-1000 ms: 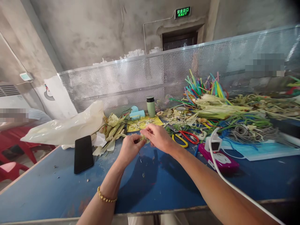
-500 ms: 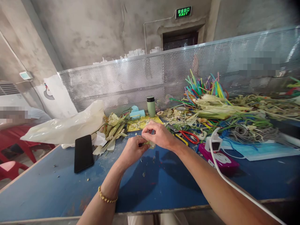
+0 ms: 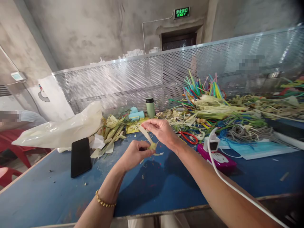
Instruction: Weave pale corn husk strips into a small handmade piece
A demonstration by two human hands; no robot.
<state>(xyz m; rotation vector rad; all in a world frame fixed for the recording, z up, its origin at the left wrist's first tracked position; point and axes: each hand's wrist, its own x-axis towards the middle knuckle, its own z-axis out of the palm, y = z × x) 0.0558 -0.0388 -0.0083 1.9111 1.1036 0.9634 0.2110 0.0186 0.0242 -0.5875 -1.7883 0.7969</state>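
Above the blue table (image 3: 99, 180), my left hand (image 3: 139, 153) pinches a small yellowish piece of corn husk (image 3: 153, 146) between thumb and fingers. A pale flat husk strip (image 3: 146, 134) runs up from that piece to my right hand (image 3: 158, 128), whose fingertips are closed on its upper end. My right hand is higher and a little to the right of my left. Thin pale ends stick out to the right below the yellowish piece. Part of what lies inside my left fingers is hidden.
A black phone (image 3: 81, 157) and a plastic bag (image 3: 61, 131) lie left. Behind are husks (image 3: 112, 133) and a green bottle (image 3: 150, 107). Red-handled scissors (image 3: 188, 137), a purple socket block (image 3: 220, 161) with white cable, and a blue mask (image 3: 261, 150) lie right.
My hands have moved apart, my right slightly up and my left slightly down. The pale strip between them now shows. The whole view has shifted a little.
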